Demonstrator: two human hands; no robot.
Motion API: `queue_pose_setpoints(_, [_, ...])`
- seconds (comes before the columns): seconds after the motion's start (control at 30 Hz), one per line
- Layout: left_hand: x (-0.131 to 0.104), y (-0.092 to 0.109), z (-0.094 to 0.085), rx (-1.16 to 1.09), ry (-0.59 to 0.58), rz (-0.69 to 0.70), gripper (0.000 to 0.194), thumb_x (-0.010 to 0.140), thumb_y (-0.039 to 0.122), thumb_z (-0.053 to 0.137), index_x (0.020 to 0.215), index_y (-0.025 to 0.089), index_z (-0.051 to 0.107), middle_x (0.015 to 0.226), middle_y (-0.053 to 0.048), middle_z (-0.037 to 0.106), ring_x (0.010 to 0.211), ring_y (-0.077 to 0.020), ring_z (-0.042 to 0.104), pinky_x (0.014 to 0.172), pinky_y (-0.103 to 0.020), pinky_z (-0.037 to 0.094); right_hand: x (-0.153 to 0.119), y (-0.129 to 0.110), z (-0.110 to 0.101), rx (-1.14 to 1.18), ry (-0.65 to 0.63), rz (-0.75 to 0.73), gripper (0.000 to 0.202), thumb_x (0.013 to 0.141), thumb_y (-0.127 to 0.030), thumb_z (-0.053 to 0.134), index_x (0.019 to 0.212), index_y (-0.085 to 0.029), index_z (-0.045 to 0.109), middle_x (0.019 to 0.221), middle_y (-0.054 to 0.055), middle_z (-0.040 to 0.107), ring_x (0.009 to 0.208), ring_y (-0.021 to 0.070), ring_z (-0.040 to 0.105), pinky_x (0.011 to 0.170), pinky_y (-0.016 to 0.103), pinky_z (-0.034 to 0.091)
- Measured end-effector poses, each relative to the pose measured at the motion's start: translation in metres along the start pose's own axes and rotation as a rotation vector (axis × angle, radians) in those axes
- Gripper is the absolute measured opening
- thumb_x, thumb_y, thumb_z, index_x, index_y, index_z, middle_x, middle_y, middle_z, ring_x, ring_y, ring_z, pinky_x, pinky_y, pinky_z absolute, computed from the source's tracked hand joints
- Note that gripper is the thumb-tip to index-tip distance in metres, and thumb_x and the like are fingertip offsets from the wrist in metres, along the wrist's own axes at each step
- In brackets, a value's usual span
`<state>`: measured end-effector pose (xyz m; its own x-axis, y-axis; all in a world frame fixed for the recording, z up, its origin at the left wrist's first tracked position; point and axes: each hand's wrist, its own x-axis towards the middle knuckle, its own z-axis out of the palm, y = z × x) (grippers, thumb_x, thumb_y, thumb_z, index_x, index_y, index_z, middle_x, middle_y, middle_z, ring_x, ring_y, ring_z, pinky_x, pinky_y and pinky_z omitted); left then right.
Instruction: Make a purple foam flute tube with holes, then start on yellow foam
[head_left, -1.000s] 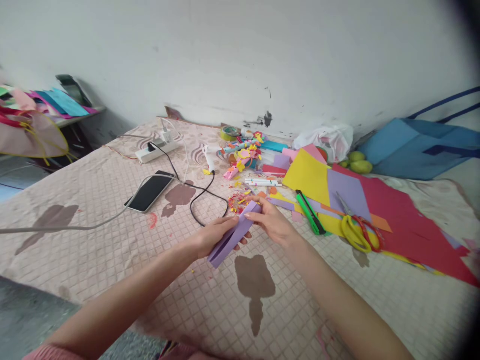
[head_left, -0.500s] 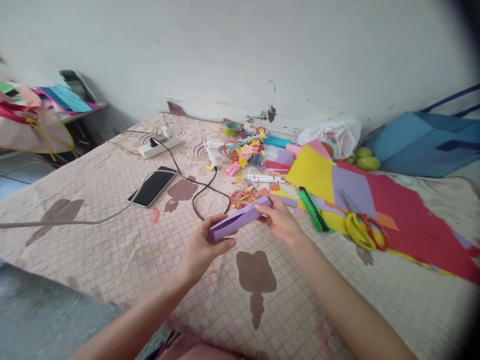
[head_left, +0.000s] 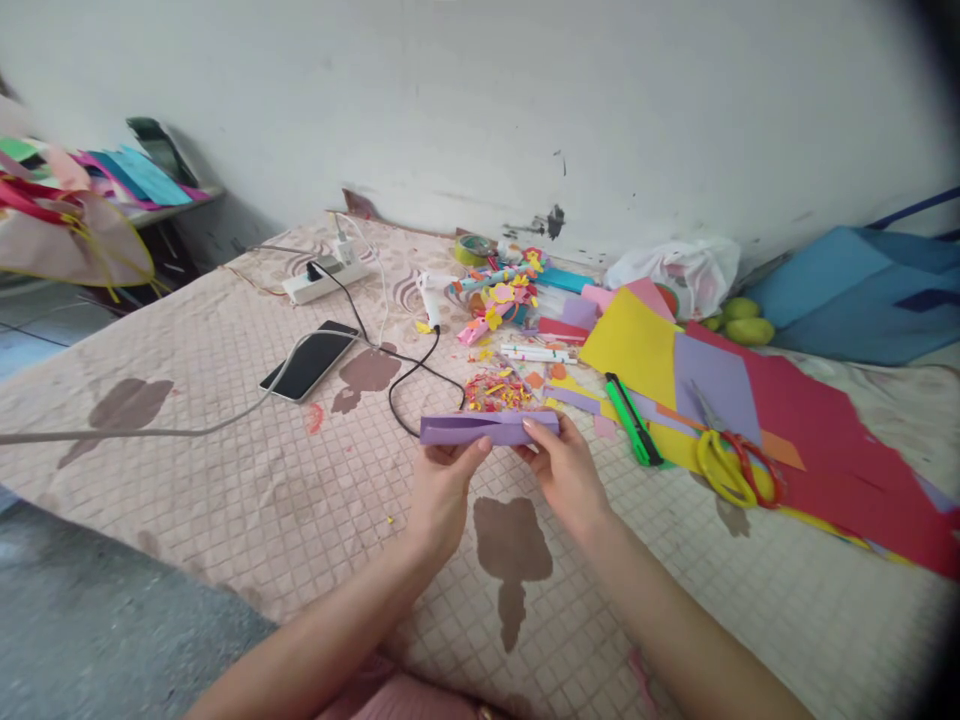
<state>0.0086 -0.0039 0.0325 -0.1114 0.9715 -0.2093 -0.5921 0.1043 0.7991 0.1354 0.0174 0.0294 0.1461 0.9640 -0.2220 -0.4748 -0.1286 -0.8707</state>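
A folded strip of purple paper (head_left: 465,432) is held level above the cloth, with a gap showing along its fold. My left hand (head_left: 446,490) grips it from below, the thumb pressed on its front near the middle. At its right end, my right hand (head_left: 566,470) pinches it between thumb and fingers. Just behind the strip lies a heap of red and yellow paper scraps (head_left: 499,390). A green utility knife (head_left: 632,420) rests to the right of my right hand, and scissors with yellow and red handles (head_left: 731,465) lie farther right.
A phone (head_left: 311,360) and a power strip (head_left: 326,283) with cables lie on the left. A white glue gun (head_left: 430,300) stands near paper flowers (head_left: 510,295). Coloured sheets (head_left: 825,430) spread over the right side, before a blue bag (head_left: 862,290) and a white plastic bag (head_left: 675,270).
The purple strip has turned from slanted to level. My left hand has moved right along it, its thumb now near the middle. My right hand has shifted slightly right and down.
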Motion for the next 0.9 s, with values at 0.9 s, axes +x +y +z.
queue_pose_setpoints(0.9, [0.006,-0.004,-0.015,0.069,-0.104,-0.288,0.037,0.065,0.024,0.079,0.093,0.010,0.058,0.085,-0.007,0.065,0.076,-0.0153,0.061,0.069,-0.031,0.056,-0.027,-0.018,-0.003,-1.250,-0.587,-0.603,0.044,0.092,-0.016,0.042,0.134,-0.027,0.050,0.132,0.007,0.054,0.124,0.0226,0.048,0.106,0.049,0.039])
